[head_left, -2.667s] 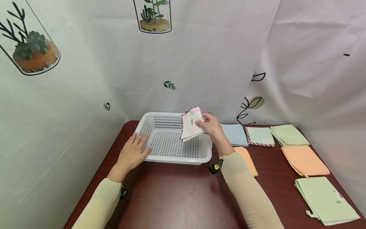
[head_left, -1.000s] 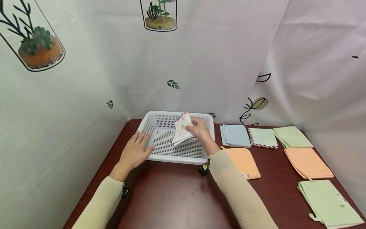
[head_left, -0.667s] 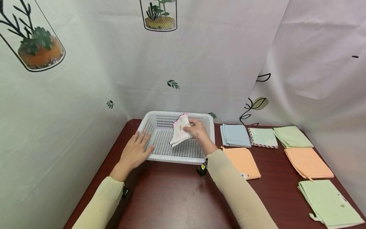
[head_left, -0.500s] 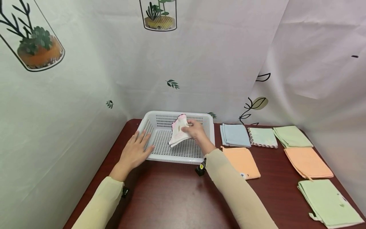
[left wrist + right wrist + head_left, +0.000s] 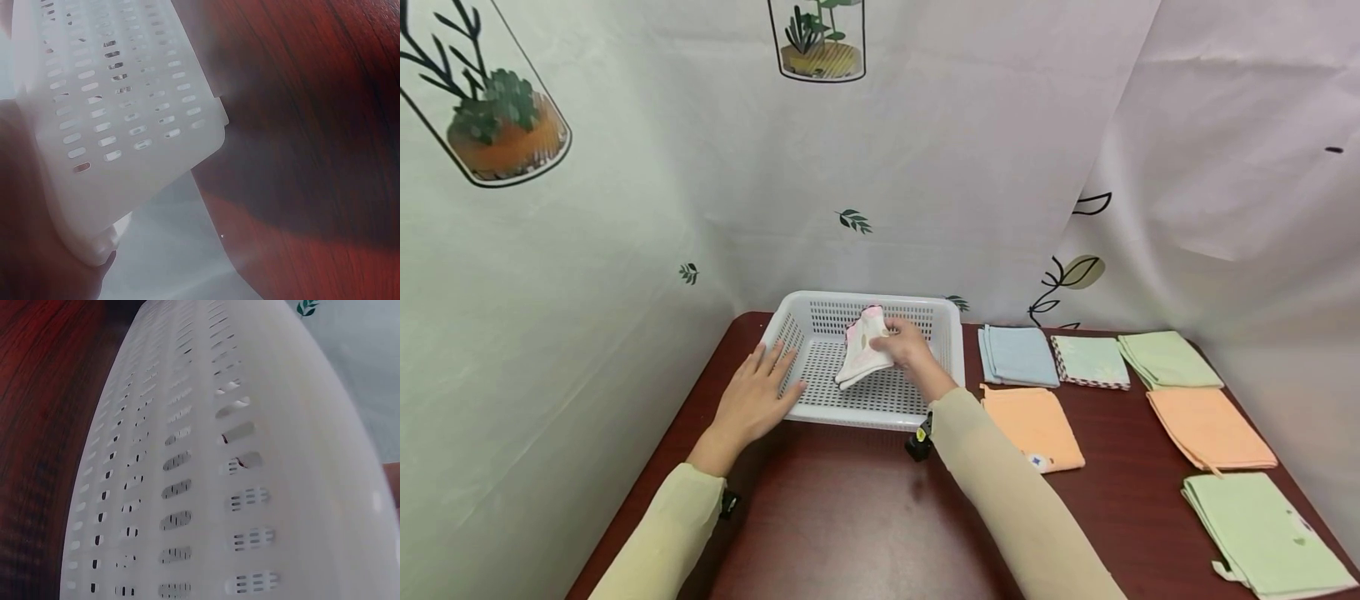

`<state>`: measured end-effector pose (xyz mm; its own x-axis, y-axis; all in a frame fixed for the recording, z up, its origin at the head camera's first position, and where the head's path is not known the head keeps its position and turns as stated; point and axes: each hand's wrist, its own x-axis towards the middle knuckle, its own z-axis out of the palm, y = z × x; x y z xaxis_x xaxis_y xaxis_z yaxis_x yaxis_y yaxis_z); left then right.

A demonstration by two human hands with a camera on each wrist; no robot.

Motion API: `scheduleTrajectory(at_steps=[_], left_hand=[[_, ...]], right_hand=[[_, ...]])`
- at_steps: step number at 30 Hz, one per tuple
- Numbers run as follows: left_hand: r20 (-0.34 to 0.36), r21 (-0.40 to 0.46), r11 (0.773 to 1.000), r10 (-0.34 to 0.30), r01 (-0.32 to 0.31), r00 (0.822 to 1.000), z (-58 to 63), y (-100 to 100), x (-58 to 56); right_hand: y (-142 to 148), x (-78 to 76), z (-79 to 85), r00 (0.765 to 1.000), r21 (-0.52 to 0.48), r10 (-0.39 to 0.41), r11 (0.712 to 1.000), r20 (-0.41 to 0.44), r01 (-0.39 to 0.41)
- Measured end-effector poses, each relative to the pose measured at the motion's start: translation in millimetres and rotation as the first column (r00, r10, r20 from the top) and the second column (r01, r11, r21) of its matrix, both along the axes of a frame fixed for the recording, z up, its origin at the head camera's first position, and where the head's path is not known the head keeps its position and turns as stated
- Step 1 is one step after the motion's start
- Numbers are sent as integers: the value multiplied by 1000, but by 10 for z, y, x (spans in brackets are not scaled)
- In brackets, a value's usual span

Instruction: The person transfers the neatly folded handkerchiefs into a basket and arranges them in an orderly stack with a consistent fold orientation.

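A white slotted plastic basket stands at the back of the dark red table. Over its inside, my right hand pinches a folded white and pink towel with a dark checked edge, thumb on the near face. The towel hangs tilted above the basket floor; whether its lower edge touches is unclear. My left hand rests with spread fingers on the basket's left rim. In the left wrist view the basket's slotted wall fills the upper left. The right wrist view shows mostly the basket's outer wall.
Right of the basket lie folded towels: blue, pale green with checked edge, green, orange, another orange towel, and a larger green towel. A printed white curtain hangs behind the table.
My right hand has carried the white and pink towel leftward and lower into the basket. The left hand stays on the left rim. The other towels have not moved on the table.
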<state>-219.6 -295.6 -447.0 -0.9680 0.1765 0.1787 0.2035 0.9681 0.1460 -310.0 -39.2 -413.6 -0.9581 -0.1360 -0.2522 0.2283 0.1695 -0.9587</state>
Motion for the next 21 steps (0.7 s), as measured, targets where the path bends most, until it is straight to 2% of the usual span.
scheduleTrajectory(at_steps=[9, 16, 21], left_hand=[[-5, -1, 1000, 0, 0, 1000, -7, 6, 2], [-8, 6, 1000, 2, -2, 1000, -4, -5, -2], [-15, 14, 1000, 4, -3, 1000, -3, -10, 3]], right_hand=[[-19, -4, -38, 999, -19, 6, 1000, 34, -5], [-14, -25, -91, 994, -11, 55, 998, 94, -54], [-1, -19, -97, 992, 55, 62, 996, 110, -69]])
